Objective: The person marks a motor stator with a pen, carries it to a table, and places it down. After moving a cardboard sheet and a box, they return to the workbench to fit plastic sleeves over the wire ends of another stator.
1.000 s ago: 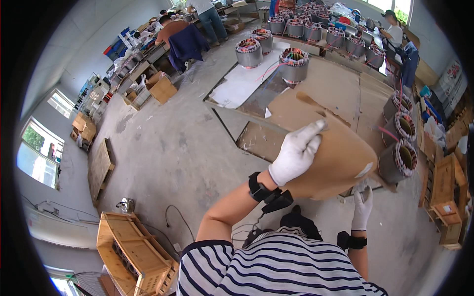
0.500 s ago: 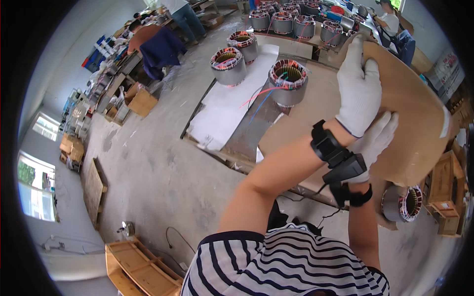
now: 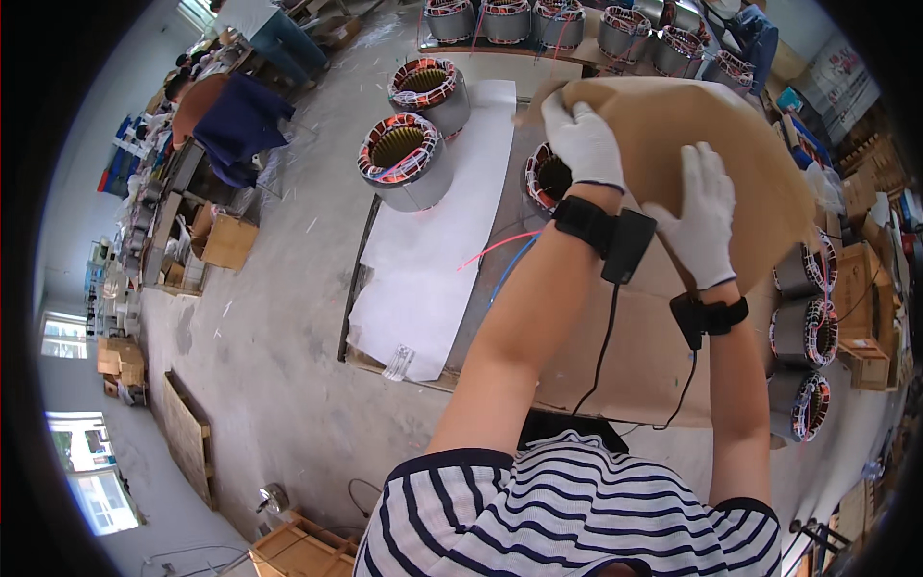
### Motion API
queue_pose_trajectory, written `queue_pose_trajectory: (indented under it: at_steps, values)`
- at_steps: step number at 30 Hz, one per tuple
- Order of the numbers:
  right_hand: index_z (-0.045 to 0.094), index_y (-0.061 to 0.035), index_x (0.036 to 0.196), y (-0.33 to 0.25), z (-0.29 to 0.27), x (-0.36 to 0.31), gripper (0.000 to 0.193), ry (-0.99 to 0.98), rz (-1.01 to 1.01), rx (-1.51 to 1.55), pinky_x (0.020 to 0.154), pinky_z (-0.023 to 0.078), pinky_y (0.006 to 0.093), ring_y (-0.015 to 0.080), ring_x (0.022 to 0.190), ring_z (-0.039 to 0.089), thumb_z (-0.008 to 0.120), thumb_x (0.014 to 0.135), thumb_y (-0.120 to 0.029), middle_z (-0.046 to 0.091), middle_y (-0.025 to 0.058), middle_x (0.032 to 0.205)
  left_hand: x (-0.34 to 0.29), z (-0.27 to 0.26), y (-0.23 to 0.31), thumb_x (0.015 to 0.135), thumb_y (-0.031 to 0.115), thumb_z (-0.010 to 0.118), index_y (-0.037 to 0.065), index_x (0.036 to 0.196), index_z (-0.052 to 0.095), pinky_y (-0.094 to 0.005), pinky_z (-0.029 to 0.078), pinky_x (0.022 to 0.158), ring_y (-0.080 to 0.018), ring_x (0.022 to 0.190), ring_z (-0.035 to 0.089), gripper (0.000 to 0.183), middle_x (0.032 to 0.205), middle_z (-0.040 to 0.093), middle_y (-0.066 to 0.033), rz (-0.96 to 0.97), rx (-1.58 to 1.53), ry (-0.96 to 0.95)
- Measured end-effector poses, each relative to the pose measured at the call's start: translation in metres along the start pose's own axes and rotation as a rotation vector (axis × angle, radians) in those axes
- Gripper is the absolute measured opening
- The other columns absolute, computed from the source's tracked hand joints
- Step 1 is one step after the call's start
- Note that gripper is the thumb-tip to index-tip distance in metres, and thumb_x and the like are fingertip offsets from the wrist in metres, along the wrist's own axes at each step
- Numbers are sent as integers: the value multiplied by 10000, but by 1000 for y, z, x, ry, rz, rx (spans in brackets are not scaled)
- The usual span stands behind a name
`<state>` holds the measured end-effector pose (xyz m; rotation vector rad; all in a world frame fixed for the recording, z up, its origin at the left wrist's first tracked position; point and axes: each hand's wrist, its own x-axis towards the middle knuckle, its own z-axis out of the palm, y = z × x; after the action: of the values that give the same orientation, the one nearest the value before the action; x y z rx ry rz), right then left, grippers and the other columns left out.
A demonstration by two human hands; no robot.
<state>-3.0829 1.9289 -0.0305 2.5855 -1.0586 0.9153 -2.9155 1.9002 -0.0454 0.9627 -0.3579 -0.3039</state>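
Observation:
My left hand (image 3: 585, 144), in a white glove, is closed at the upper left edge of a large brown sheet of card or paper (image 3: 663, 106); its fingertips are partly hidden. My right hand (image 3: 700, 216), also gloved, lies against the sheet with fingers stretched out and thumb apart. The sheet is raised and curved over the table. Just left of my left hand stands a wound motor stator (image 3: 545, 183), partly covered by the hand and wrist. From it a red and a blue lead run out over the table. Black devices are strapped to both wrists.
Two stators (image 3: 409, 178) stand on white paper (image 3: 423, 279) at the table's left. More stators (image 3: 507, 21) line a bench ahead, and several (image 3: 803, 332) lie at the right beside wooden crates (image 3: 860, 317). At far left, a person sits by a dark blue draped chair (image 3: 236, 125); another stands beyond.
Both hands have moved left, and my right hand has come away from under my left arm. The brown sheet has shifted left over the stator. The whole view has turned.

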Motion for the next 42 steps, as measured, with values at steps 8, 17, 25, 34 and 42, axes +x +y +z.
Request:
queue_pose_trajectory:
  at_steps: [8, 17, 25, 34, 42]
  values:
    - [509, -78, 1231, 13, 65, 33, 457, -19, -47, -58, 841, 459, 403, 298, 1019, 573, 582, 784, -134, 573, 134, 1179, 46, -10, -3, 788, -28, 452, -57, 1044, 490, -323, 462, 822, -247, 883, 597, 261, 988, 597, -188, 162, 88, -168]
    - [527, -167, 1256, 42, 46, 102, 464, 50, -89, 26, 721, 520, 385, 300, 856, 632, 483, 811, -42, 628, 101, 1091, 42, -67, 67, 819, 122, 636, -55, 1095, 489, -294, 501, 736, -193, 845, 613, 360, 969, 612, -148, 170, 465, -640]
    - [582, -76, 1033, -40, 33, 66, 273, -142, -304, -244, 638, 496, 330, 205, 771, 626, 573, 765, -127, 591, 53, 818, 11, -63, 44, 843, 173, 608, -62, 1033, 581, -306, 479, 644, -196, 751, 616, 304, 803, 633, -126, -158, 306, -903]
    - [624, -49, 965, -38, 41, -24, 280, 38, -183, 368, 769, 460, 381, 274, 850, 584, 693, 732, -187, 594, 110, 972, 132, -52, 43, 808, 150, 602, -26, 964, 623, -336, 511, 757, -270, 867, 643, 236, 888, 648, -188, 1066, 843, -772]
    - [601, -25, 1062, 6, 146, -30, 320, -371, 899, 1226, 733, 499, 370, 331, 827, 619, 585, 861, -273, 637, 149, 901, 96, -129, 71, 864, 171, 585, -5, 1242, 478, -346, 441, 953, -206, 1112, 559, 430, 1208, 573, -101, -641, -162, -585]
